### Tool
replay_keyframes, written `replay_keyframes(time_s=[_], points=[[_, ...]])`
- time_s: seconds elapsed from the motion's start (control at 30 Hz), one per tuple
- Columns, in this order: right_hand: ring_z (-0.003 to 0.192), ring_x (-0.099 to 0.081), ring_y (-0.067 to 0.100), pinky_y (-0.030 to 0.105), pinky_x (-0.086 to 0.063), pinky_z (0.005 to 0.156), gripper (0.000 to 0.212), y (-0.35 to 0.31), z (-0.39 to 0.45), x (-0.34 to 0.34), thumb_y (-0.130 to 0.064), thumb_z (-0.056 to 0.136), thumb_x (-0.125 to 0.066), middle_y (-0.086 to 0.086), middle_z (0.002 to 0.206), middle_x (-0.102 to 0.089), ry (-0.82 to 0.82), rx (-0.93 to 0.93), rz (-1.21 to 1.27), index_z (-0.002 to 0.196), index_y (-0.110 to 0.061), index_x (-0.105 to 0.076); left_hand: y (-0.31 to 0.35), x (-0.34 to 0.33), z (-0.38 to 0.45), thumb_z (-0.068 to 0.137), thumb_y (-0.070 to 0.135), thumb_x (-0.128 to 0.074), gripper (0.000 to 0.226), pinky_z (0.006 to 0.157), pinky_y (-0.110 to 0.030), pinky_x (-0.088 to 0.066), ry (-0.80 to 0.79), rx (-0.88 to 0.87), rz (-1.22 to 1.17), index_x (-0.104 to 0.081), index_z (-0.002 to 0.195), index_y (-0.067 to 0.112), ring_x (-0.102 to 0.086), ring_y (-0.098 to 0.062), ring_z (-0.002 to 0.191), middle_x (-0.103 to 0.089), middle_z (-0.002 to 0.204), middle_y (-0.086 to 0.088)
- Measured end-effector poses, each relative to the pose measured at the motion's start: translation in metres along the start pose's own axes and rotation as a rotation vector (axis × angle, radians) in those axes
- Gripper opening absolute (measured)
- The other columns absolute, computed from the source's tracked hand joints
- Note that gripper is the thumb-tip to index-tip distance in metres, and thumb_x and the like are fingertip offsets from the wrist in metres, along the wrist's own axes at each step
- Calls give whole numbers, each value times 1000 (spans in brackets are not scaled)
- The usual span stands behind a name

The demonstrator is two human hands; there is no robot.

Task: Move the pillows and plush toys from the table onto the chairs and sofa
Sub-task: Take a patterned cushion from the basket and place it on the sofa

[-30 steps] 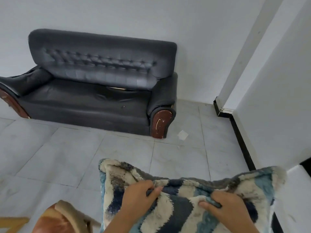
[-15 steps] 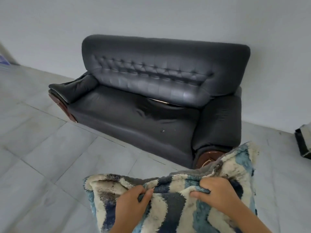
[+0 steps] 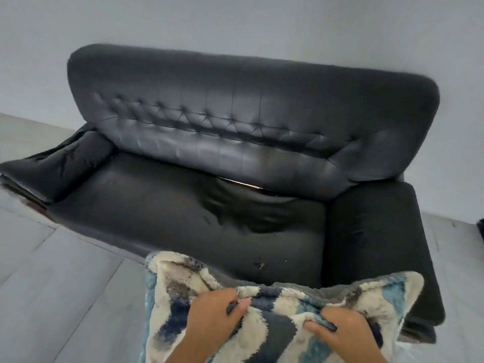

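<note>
At six o'clock, low in your view, you hold the pillow (image 3: 277, 320) in both hands, off the floor and in front of the sofa (image 3: 209, 210). Your left hand (image 3: 212, 318) grips the pillow's upper edge toward seven o'clock, fingers curled over the far side and thumb pressed into the shaggy front, bunching the fabric. Your right hand (image 3: 348, 334) grips the same edge toward five o'clock, thumb on the near face, fingers wrapped over the top, pinching a fold of pile. The pillow is cream with blue, teal and dark navy wavy bands; its back looks grey. Its top left corner stands up at about seven o'clock, and its top right corner reaches out toward four o'clock, overlapping the sofa's front edge and right armrest (image 3: 377, 247) in the picture; you cannot tell whether it touches them. The sofa fills the middle of the view from nine to three o'clock: black leather, with a tufted backrest (image 3: 235, 111) at twelve o'clock set against a pale wall (image 3: 235, 24). Its seat (image 3: 167, 205) is creased and sagging near the centre, where a light strip shows in the gap under the backrest, and a few small specks sit near the seat's front edge. The left armrest (image 3: 60, 166) lies at nine o'clock. Grey floor (image 3: 52, 297) tiles spread from eight to nine o'clock and show again at three o'clock beside the right armrest.
</note>
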State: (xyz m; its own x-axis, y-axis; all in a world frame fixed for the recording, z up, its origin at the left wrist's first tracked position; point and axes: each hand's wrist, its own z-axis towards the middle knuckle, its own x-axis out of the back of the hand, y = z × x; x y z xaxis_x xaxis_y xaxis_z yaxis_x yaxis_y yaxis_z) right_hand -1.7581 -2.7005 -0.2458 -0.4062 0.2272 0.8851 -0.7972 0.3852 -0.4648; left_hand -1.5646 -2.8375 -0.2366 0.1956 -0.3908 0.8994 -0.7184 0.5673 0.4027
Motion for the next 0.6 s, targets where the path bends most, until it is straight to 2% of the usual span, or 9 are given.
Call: replay_keyframes(time_s=[0.03, 0.07, 0.17, 0.27, 0.37, 0.4, 0.47, 0.53, 0.6], points=[[49, -27, -4, 9, -23, 42, 41, 10, 11, -6, -66, 73, -38, -28, 44, -4, 96, -27, -10, 50, -36, -21, -6, 7, 35, 77, 60, -32, 43, 39, -6, -10, 122, -53, 38, -22, 51, 27, -17, 8, 38, -13, 42, 11], [49, -28, -2, 10, -23, 41, 44, 20, 28, -9, -68, 78, -33, -25, 41, -8, 127, -21, 4, 51, -35, -20, -10, 15, 65, 75, 61, -32, 42, 40, -4, -5, 80, -78, 15, -24, 50, 27, -12, 10, 37, -10, 40, 12], [43, -30, 3, 14, -28, 42, 64, 32, 93, -18, -70, 81, -21, -10, 31, -30, 270, 0, -47, 38, -24, -31, -13, 11, 142, 69, 66, -24, 44, 43, -12, -17, 9, -200, -29, -25, 48, 28, -23, 7, 41, -23, 41, 11], [34, -41, -2, 10, -35, 42, 72, 60, 150, -25, -67, 83, -13, -16, 29, -41, 292, -37, -167, 31, -27, -43, -16, 4, 217, 60, 70, -21, 43, 47, -11, -24, -26, -176, -98, -25, 46, 29, -37, 0, 42, -40, 41, 5], [32, -37, 1, 13, -28, 42, 58, 86, 221, -29, -66, 78, -26, -16, 33, -15, 285, -60, -215, 32, -31, -30, -13, -7, 295, 54, 72, -24, 47, 54, -14, -33, -84, -118, -166, -31, 40, 27, -50, 13, 67, -53, 60, 34], [35, -29, 6, 15, -21, 43, 54, 96, 245, -32, -66, 78, -28, -13, 40, -8, 295, -64, -210, 39, -29, -21, -14, -12, 324, 55, 71, -25, 48, 53, -15, -32, -63, -113, -163, -30, 39, 27, -49, 14, 68, -54, 57, 29], [40, -15, 6, 18, -13, 46, 56, 122, 286, -45, -68, 82, -20, -11, 47, -9, 343, -68, -207, 50, -22, -15, -17, -23, 373, 59, 74, -26, 48, 44, -13, -26, -19, -137, -132, -23, 41, 30, -50, 9, 57, -43, 38, 5], [36, -17, 7, 21, -13, 46, 57, 143, 326, -57, -67, 83, -20, -10, 47, -13, 399, -24, -168, 53, -20, -16, -21, -39, 420, 74, 78, -20, 54, 38, -11, -23, 126, -256, -49, -21, 42, 34, -30, -2, 29, -19, 31, 7], [30, -26, 11, 25, -21, 45, 55, 162, 361, -74, -64, 85, -22, -6, 38, -18, 397, 7, -150, 53, -20, -17, -28, -56, 463, 84, 70, -11, 67, 41, -17, -31, 185, -307, 11, -35, 38, 27, -19, 3, 30, -20, 34, 11]])
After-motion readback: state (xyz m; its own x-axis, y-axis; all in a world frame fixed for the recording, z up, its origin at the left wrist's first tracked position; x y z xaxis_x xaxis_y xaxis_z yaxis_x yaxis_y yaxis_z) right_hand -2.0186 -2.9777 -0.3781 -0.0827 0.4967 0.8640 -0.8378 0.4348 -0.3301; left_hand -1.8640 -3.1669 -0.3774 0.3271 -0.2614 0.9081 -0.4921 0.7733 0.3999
